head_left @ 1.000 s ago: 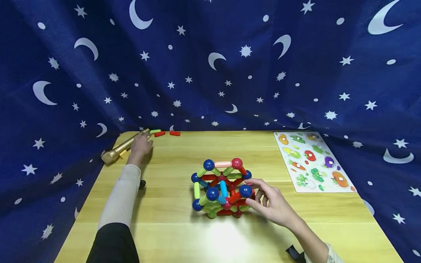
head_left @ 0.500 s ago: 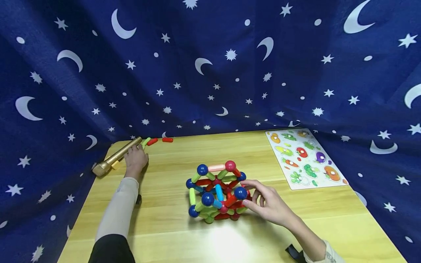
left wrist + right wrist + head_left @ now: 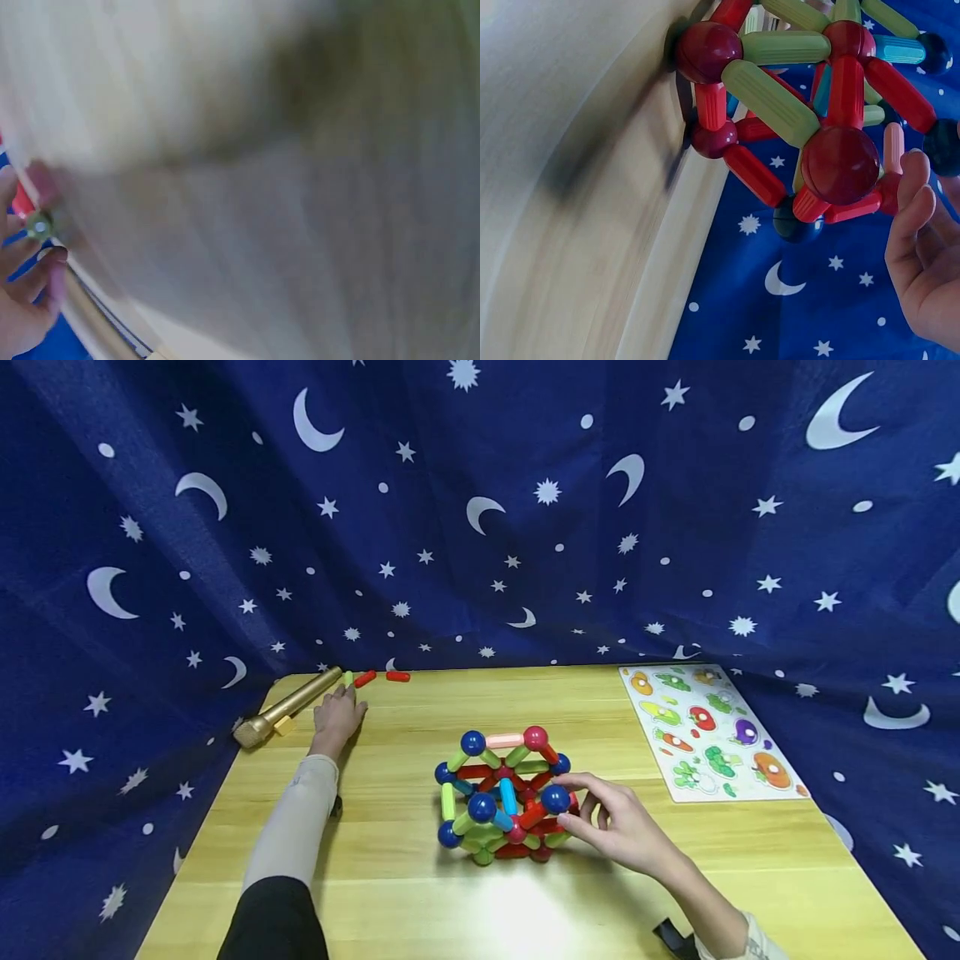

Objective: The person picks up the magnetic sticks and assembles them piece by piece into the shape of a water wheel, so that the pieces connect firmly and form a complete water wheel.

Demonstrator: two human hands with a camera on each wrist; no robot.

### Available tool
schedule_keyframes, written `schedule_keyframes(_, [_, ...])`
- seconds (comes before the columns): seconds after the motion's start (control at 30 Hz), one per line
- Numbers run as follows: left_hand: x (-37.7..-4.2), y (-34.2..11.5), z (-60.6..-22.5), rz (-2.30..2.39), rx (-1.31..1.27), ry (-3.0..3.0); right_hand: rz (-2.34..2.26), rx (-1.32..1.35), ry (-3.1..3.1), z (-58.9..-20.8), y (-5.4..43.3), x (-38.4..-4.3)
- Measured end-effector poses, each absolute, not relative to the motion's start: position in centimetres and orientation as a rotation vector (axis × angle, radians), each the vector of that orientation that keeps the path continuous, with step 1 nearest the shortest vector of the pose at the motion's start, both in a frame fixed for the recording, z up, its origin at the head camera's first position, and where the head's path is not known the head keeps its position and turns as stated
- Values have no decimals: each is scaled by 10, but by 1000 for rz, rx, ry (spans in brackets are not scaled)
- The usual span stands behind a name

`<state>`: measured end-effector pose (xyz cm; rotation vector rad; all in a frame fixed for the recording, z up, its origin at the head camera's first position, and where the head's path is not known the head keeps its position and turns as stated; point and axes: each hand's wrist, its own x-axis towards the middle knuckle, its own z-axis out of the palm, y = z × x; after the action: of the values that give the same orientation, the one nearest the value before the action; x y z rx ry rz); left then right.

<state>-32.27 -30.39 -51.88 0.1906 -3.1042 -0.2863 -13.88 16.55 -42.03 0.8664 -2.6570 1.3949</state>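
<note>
A frame of magnetic rods and balls [image 3: 507,785] in red, blue, green and pink stands mid-table. At its right side my right hand [image 3: 626,827] holds a dark blue ball [image 3: 556,799] at the upper front corner between thumb and fingers. In the right wrist view this ball [image 3: 941,146] sits at the fingertips, beside red and green rods. Far off at the back left, my left hand [image 3: 339,720] pinches a light green magnetic rod [image 3: 348,678] with its fingertips. The left wrist view shows the rod's round end [image 3: 39,225] between the fingers.
A gold microphone [image 3: 288,706] lies left of my left hand, with a small yellow-orange block [image 3: 284,725] against it. Two red rods [image 3: 365,678] lie near the back edge. A vegetable puzzle board [image 3: 712,735] lies at the right. A starry blue curtain [image 3: 480,527] hangs behind.
The green rod has swung from lying sideways to pointing away from my left hand, and that hand has shifted slightly right of the microphone. My right hand stays on the blue ball.
</note>
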Motion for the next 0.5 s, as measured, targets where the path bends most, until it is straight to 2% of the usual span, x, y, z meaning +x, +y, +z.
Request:
schedule_keyframes(0.23, [-314, -306, -518, -298, 152, -3079, 1407, 887, -2647, -426, 163, -138])
schedule_keyframes(0.5, [-294, -302, -497, -394, 89, -3124, 1388, 882, -2651, -426, 165, -142])
